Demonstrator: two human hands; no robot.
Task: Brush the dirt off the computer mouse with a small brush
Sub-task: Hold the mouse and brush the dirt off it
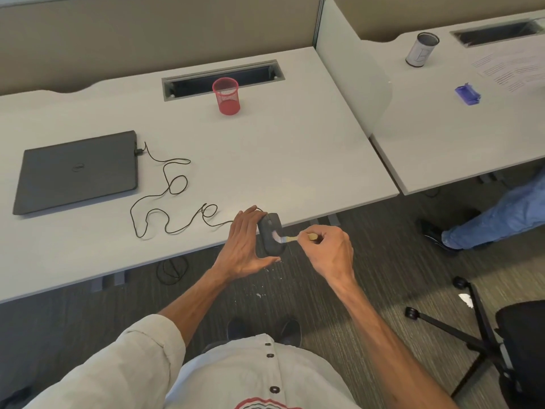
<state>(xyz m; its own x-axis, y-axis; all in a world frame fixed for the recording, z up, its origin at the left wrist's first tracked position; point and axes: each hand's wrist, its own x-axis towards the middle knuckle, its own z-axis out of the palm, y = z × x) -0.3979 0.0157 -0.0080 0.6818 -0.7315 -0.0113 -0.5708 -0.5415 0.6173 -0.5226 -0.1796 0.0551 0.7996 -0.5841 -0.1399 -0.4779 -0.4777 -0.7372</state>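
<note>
Left hand [246, 246] gripping one mouse [270, 234], right hand [330, 249] pinching one brush [290, 238].

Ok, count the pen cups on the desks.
2: a red mesh cup on the near desk by the cable slot, a grey cup on the right-hand desk.

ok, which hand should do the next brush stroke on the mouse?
Right. The right hand already pinches the small brush, bristles on the mouse. The left hand is occupied holding the mouse tilted up past the desk edge.
</note>
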